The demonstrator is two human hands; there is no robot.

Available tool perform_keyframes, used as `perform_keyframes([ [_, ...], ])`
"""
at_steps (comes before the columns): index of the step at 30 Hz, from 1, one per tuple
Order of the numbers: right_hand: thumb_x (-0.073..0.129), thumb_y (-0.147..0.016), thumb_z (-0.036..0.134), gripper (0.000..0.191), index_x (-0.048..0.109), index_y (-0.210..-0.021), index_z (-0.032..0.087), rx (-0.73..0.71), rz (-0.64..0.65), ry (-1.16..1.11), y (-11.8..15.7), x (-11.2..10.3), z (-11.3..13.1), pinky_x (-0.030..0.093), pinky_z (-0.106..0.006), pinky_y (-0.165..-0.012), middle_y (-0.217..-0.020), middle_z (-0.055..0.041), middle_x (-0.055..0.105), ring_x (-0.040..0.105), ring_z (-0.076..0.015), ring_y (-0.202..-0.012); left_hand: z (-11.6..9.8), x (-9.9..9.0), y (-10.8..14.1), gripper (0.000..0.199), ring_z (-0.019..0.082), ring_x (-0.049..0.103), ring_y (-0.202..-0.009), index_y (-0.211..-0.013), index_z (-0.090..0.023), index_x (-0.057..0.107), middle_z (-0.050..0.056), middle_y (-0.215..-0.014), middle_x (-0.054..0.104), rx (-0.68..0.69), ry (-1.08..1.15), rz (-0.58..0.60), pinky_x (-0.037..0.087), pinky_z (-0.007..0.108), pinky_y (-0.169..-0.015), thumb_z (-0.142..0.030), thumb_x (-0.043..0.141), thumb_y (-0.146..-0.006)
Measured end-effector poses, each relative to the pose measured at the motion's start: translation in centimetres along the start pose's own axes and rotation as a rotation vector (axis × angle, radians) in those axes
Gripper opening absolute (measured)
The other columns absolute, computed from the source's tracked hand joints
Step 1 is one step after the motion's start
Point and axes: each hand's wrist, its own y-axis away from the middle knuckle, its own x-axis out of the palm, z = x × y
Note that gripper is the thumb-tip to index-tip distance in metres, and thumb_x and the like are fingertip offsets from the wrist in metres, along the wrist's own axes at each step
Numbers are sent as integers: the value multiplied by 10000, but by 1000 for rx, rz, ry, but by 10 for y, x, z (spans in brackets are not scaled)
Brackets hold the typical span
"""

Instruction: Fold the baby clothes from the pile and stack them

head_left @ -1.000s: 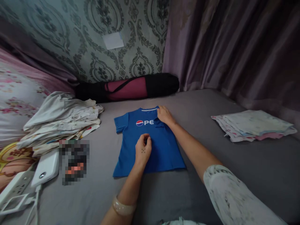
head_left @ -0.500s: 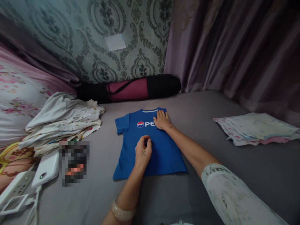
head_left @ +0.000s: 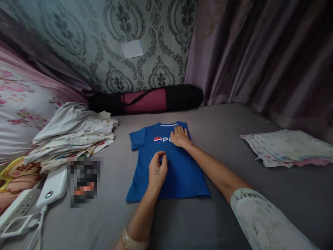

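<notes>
A blue short-sleeved T-shirt (head_left: 179, 173) lies spread on the grey bed sheet, collar away from me. Across its chest are a round red, white and blue logo and white letters, partly covered by my right hand (head_left: 180, 136). That hand rests flat near the right shoulder, fingers stretched out. One sleeve sticks out at the left; on the right side no sleeve shows. My left hand (head_left: 157, 170) is over the shirt's middle, fingers loosely curled, with a gap between thumb and forefinger and nothing visible in it. Whether it touches the cloth I cannot tell.
Heaped light clothes (head_left: 75, 128) lie at the left, beside a floral pillow (head_left: 23, 104). Nearer are a white power bank (head_left: 53, 187) with a cable, a power strip (head_left: 20, 205) and a blurred-out patch. Folded cloths (head_left: 288, 147) lie right; a black-and-maroon long bag (head_left: 145, 100) lines the wall.
My right hand stays flat on the shirt, a little lower from the shoulder. The gap between my left thumb and forefinger looks slightly wider. The view has shifted slightly.
</notes>
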Motion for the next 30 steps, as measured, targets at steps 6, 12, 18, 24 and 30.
perform_keyframes([
  [6,247,-964,369,642,299,-1463,-32,18,-90,59,-21,6,-13,91,-428,-1168,-1553,-194,252,170,-289,-1446,2,-7,-4,217,200,640,-958,-1003,-189,640,80,-1017,694,1,28,-34,481,322,-864,-311,536,-856],
  [12,208,-968,402,657,320,-1456,-23,38,25,40,-33,3,-17,131,-435,-1157,-1547,-200,266,203,-300,-1434,0,-15,-7,217,198,646,-926,-985,-191,643,70,-982,700,-3,15,-66,489,316,-846,-323,544,-845],
  [18,194,-973,405,644,328,-1451,-6,7,-80,41,-41,2,-22,142,-427,-1149,-1535,-184,305,243,-285,-1412,2,-30,-15,218,201,649,-906,-983,-199,640,66,-983,702,7,-91,-109,490,321,-836,-335,549,-840],
  [24,155,-983,425,647,303,-1469,23,5,32,-40,-39,-4,-30,136,-425,-1159,-1557,-175,257,212,-265,-1432,8,-47,-24,206,209,651,-821,-937,-184,655,84,-925,713,-42,-215,-136,491,327,-766,-317,542,-828],
  [30,173,-978,444,674,250,-1493,14,-38,-7,1,-10,1,-28,108,-424,-1174,-1579,-165,193,133,-275,-1457,6,-62,-25,220,213,644,-832,-924,-179,661,88,-911,715,-17,-394,-133,482,324,-782,-334,530,-840],
])
